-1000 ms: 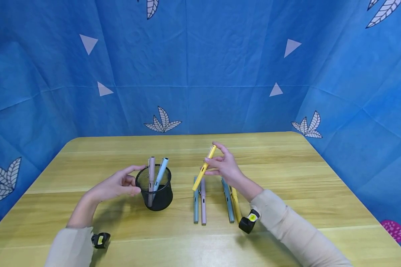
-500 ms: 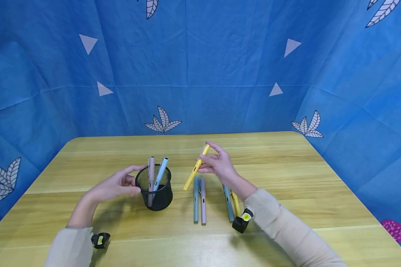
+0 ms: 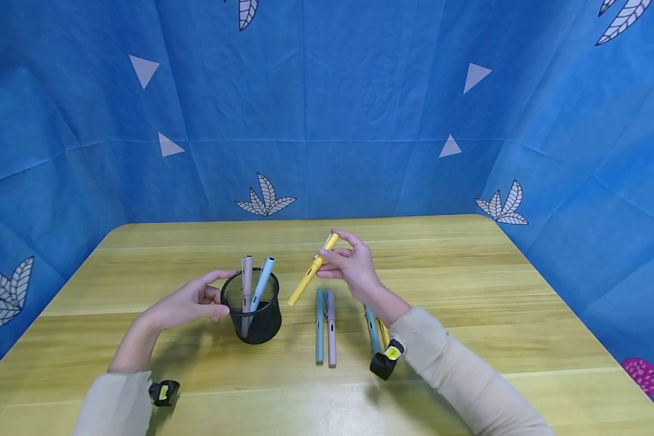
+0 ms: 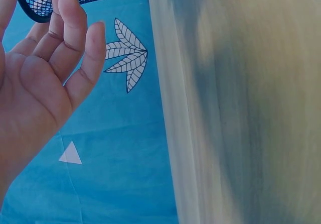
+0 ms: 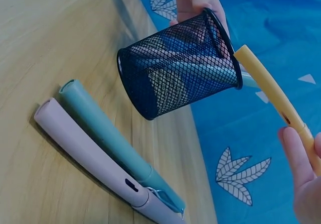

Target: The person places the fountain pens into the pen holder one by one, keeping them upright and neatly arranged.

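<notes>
My right hand (image 3: 344, 261) pinches a yellow pen (image 3: 308, 272) above the table, tilted with its lower end toward the black mesh pen cup (image 3: 252, 305). In the right wrist view the yellow pen (image 5: 273, 94) hangs beside the cup (image 5: 178, 72). A pink pen (image 3: 246, 287) and a light blue pen (image 3: 263, 281) stand in the cup. My left hand (image 3: 188, 301) rests against the cup's left side with relaxed fingers (image 4: 75, 28). A green pen (image 3: 319, 327) and a pink pen (image 3: 331, 327) lie side by side on the table (image 3: 469, 284).
A blue pen (image 3: 372, 330) and a yellow pen (image 3: 382, 332) lie under my right forearm. Blue patterned cloth (image 3: 327, 109) walls the table at the back and both sides. Black wrist cameras sit on both wrists.
My right hand has carried the yellow pen leftward, toward the mesh cup. The left hand and the cup have stayed put.
</notes>
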A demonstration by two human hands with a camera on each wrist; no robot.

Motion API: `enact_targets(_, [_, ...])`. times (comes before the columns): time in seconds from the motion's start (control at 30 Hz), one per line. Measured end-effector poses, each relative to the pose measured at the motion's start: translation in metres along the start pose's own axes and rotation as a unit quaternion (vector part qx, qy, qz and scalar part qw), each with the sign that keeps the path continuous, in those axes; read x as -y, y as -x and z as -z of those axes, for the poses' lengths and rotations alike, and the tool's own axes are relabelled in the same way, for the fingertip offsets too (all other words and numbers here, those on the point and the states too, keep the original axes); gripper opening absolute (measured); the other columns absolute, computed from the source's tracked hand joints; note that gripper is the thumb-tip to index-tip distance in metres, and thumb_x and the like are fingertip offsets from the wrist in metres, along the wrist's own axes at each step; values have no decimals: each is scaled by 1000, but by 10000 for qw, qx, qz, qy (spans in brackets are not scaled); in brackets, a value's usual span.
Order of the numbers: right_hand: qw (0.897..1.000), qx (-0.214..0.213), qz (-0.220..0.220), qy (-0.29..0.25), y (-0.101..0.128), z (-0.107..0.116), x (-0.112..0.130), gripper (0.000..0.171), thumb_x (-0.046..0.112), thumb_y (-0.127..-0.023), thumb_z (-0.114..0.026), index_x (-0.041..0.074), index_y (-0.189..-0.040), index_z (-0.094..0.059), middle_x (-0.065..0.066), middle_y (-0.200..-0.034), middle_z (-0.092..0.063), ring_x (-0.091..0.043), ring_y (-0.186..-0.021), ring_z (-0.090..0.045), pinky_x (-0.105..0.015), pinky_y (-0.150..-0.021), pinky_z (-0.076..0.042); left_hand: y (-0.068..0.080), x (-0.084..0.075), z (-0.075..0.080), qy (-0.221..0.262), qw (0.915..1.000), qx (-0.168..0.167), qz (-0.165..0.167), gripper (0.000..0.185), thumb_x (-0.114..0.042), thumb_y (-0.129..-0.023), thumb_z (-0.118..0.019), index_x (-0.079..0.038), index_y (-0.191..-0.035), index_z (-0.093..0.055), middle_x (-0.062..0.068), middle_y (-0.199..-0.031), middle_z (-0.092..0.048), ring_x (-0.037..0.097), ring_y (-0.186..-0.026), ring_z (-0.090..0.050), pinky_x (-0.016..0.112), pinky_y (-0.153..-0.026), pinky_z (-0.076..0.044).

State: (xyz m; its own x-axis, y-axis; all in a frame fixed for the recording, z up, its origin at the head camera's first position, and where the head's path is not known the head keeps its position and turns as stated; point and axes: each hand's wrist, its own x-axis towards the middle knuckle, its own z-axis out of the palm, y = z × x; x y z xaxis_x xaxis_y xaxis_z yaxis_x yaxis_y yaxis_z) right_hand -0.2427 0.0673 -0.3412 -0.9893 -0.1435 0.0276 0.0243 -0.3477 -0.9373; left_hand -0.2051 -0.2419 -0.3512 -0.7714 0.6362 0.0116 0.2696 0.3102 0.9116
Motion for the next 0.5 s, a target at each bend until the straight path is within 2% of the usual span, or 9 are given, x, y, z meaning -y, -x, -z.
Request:
enact_targets(0.17, [9996,-66,237,-155,-1,-6,-3,54,-11,-82,-56,3,-130,-38,-10,-72,-63,-20,-55,-63,-35,-56,-51,0,0,0,0,10000,4,9,70,-6,-87,-57,5,-140,-12,5,-67,-50,22,-62,-50,36,-62,-45])
enact_targets(0.5, [9982,-118,491,-319,-1,-21,-4,54,-11,-81,-57,3,-130,-40,-8,-71,-63,-19,-55,-63,-34,-56,-51,1,3,0,-14,10000,-12,85,71,-8,-87,-57,3,-140,-12,6,-68,-51,25,-63,-51,39,-64,-46])
